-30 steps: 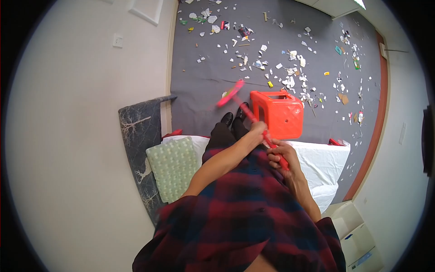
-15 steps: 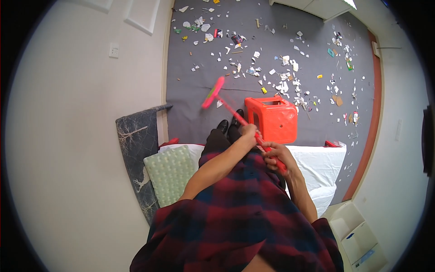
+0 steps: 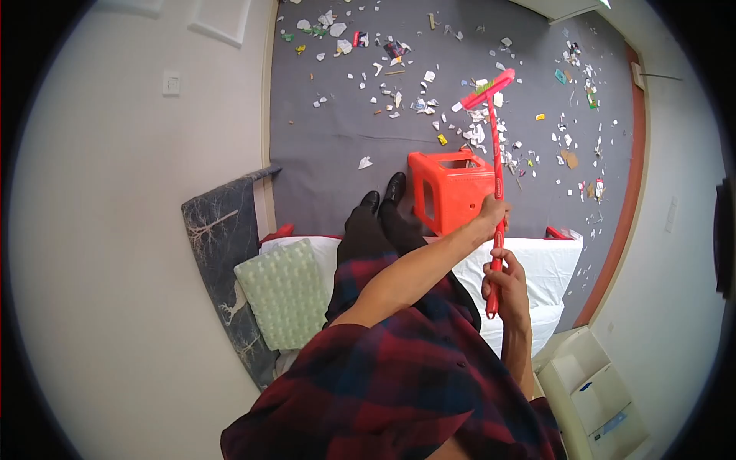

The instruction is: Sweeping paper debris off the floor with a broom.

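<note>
A broom (image 3: 497,157) with a red handle and a pink head reaches forward from my body, over the right part of the orange-red plastic stool (image 3: 452,201). My left hand (image 3: 493,217) is closed round the middle of the handle. Lower down, near the handle's end, my right hand (image 3: 507,284) grips it with curled fingers. The pink broom head (image 3: 488,89) is above or among white paper scraps (image 3: 477,136); I cannot tell whether its bristles touch the floor.
Torn paper and coloured wrappers litter the grey floor (image 3: 330,130), densest ahead and right. Behind the stool is a bed with a white sheet (image 3: 537,268), a green pillow (image 3: 285,291) and a dark headboard (image 3: 222,230). A cream shelf unit (image 3: 594,391) stands lower right.
Both hands have swung the broom to the right, and its head has gone from left of the stool to beyond it. The handle now stands nearly straight ahead.
</note>
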Motion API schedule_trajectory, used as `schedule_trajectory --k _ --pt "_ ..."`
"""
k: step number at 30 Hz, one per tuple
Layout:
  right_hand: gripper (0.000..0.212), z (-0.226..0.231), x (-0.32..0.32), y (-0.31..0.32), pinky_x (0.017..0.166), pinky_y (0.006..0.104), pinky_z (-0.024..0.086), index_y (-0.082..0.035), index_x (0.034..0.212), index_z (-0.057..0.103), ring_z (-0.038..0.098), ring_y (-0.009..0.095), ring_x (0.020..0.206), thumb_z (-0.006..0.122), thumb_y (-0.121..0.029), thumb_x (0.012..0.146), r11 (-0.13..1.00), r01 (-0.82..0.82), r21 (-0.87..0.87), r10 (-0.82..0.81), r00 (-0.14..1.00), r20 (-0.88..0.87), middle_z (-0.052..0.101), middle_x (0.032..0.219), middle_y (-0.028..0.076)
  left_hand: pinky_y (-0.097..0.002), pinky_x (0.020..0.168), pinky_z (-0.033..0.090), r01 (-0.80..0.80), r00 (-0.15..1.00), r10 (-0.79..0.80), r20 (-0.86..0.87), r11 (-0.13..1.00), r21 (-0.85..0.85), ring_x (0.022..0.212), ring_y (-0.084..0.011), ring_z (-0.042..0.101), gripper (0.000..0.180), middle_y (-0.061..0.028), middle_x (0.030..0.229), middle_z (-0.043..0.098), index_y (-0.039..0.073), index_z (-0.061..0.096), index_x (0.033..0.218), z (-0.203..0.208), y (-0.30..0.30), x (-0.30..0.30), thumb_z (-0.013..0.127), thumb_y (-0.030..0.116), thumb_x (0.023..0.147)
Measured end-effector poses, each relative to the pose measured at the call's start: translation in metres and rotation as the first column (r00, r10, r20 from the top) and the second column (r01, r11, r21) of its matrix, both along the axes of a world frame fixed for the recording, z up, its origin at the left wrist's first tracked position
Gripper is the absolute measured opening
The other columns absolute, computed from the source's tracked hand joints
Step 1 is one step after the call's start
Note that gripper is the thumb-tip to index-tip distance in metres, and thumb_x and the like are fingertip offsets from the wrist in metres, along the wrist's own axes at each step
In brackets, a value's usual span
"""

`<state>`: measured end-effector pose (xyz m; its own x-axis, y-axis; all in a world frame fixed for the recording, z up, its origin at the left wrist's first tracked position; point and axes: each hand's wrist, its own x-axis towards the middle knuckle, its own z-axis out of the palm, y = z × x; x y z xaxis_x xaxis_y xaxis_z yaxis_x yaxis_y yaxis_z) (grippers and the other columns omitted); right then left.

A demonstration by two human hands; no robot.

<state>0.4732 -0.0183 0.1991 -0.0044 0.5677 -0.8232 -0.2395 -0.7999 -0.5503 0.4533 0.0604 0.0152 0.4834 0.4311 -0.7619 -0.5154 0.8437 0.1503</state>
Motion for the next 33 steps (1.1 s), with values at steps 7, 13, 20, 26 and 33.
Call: schedule_trajectory --k 7,13,20,26,33 --pt "0.051 -0.033 -0.006 0.004 0.041 0.0230 0.045 -0.003 0.124 0.033 0.052 0.011 0.051 0.056 0.001 0.079 0.997 -0.010 -0.073 0.013 0.999 0.045 0.054 0.075 0.007 -0.0313 0.030 0.038 -0.020 0.843 0.103 -0.529 0.987 0.161 0.036 -0.0176 0.045 0.024 -0.0071 0.055 0.045 0.003 0.038 0.093 -0.028 -0.048 -0.012 0.048 0.000 0.071" --pt "0.052 -0.051 -0.051 0.026 0.037 0.0229 0.041 -0.004 0.129 0.036 0.050 0.010 0.050 0.058 -0.006 0.082 0.931 -0.329 -0.161 0.305 0.939 -0.157 0.055 0.078 0.006 -0.0313 0.030 0.036 -0.437 0.831 0.370 -0.416 0.896 -0.076 0.035 -0.0144 0.039 0.014 -0.0015 0.051 0.039 0.008 0.041 0.081 -0.028 -0.019 -0.142 0.051 0.002 0.073" --pt "0.049 -0.100 -0.165 0.126 0.039 0.0236 0.036 0.000 0.131 0.035 0.045 0.009 0.049 0.052 -0.005 0.085 0.887 -0.450 -0.100 0.365 0.818 -0.445 0.054 0.080 0.009 -0.0292 0.034 0.036 -0.649 0.683 0.460 -0.567 0.739 -0.182 0.036 -0.0134 0.039 0.015 -0.0018 0.052 0.040 0.009 0.040 0.066 -0.075 0.038 -0.292 0.047 0.002 0.076" --pt "0.042 -0.112 -0.247 0.177 0.039 0.0231 0.036 -0.001 0.126 0.041 0.047 0.009 0.052 0.052 -0.006 0.086 0.871 -0.444 -0.208 0.305 0.822 -0.481 0.053 0.077 0.008 -0.0310 0.033 0.037 -0.660 0.693 0.446 -0.567 0.709 -0.249 0.036 -0.0162 0.039 0.010 -0.0039 0.052 0.039 0.006 0.042 0.067 -0.134 0.076 -0.381 0.042 0.000 0.075" --pt "0.052 -0.014 -0.189 0.163 0.037 0.0216 0.034 -0.004 0.134 0.032 0.045 0.009 0.049 0.049 -0.006 0.085 0.968 -0.096 -0.231 0.054 0.982 -0.181 0.052 0.076 0.006 -0.0298 0.034 0.033 -0.240 0.914 0.127 -0.386 0.935 -0.261 0.040 -0.0149 0.039 0.012 -0.0025 0.052 0.040 0.008 0.044 0.067 -0.032 0.123 -0.234 0.051 0.003 0.076"
